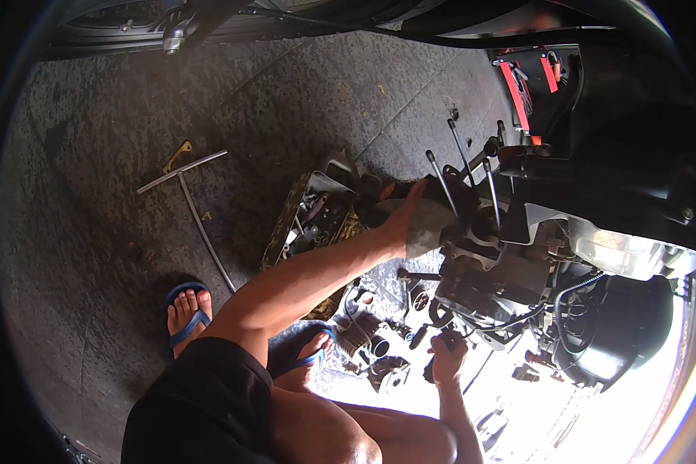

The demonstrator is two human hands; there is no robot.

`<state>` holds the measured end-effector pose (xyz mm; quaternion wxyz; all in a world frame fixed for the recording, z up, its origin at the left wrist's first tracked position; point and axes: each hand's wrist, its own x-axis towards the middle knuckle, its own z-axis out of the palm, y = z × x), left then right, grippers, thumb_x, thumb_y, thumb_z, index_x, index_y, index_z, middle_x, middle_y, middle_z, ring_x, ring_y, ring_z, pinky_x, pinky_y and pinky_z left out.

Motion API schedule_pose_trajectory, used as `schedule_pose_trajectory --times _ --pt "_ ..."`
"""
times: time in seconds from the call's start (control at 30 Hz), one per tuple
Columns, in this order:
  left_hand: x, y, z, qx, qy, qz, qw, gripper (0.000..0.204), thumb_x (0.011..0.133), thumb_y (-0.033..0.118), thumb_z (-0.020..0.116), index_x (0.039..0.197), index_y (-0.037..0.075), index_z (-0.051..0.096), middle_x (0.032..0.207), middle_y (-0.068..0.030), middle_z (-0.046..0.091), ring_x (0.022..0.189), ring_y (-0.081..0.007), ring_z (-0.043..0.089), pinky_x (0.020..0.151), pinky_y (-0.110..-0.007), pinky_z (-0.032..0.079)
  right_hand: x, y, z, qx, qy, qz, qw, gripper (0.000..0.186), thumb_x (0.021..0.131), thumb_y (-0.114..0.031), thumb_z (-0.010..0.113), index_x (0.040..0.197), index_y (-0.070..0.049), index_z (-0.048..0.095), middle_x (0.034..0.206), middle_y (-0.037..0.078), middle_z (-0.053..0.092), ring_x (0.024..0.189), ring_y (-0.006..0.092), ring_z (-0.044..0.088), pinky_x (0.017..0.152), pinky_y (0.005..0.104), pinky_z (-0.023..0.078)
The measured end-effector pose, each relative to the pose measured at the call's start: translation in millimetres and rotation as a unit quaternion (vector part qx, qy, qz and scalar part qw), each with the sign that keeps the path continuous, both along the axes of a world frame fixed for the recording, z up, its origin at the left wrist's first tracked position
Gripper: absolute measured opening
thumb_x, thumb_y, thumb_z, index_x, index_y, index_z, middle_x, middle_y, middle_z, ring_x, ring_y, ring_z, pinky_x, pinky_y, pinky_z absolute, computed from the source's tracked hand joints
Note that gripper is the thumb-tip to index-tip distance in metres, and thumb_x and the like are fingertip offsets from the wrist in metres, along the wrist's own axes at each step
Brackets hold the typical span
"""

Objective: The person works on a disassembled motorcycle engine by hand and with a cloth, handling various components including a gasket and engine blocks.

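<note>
My left hand [406,209] reaches to the engine's side, its fingers closed on what looks like a grey rag [427,233], partly hidden by the hand and dark parts. Upright studs [441,178] rise beside it from the engine block [491,274]. My right hand [450,356] is lower, under the block, closed around a small dark object that I cannot make out, near a black cable [514,317]. Loose metal parts [371,340], including a finned cylinder, lie on the bright floor below.
A metal tray of parts [274,263] sits left of the engine. A T-handle wrench [201,224] and yellow tool [174,158] lie on the floor [100,232]. A red-and-black tool holder [514,93] is at back right. My sandalled feet [185,317] are at lower left.
</note>
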<state>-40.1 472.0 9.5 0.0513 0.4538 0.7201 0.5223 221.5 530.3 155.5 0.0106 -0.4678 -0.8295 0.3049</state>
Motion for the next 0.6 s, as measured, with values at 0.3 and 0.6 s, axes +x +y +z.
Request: schedule_pose_trajectory --times 0.3,0.6 --pt "5.6 -30.4 19.5 0.247 -0.156 0.095 0.952 0.008 0.079 0.008 0.068 0.085 0.004 0.064 0.079 -0.0134 0.065 0.076 -0.0339 0.064 0.067 -0.042 0.049 2.0 8.0 -1.2 0.003 -0.017 0.009 1.000 0.021 0.078 -0.008 0.066 0.091 0.007 0.061 0.073 0.009 0.063 0.060 0.0156 0.061 0.057 0.0292 0.049" --pt "17.3 -52.4 36.1 0.212 -0.178 0.182 0.944 0.008 0.080 0.007 0.067 0.087 0.005 0.062 0.078 -0.0143 0.063 0.076 -0.0314 0.065 0.069 -0.043 0.050 -1.0 1.3 2.6 0.005 -0.011 0.008 1.000 0.018 0.079 -0.008 0.065 0.089 0.006 0.062 0.072 0.008 0.063 0.060 0.0161 0.061 0.058 0.0294 0.049"
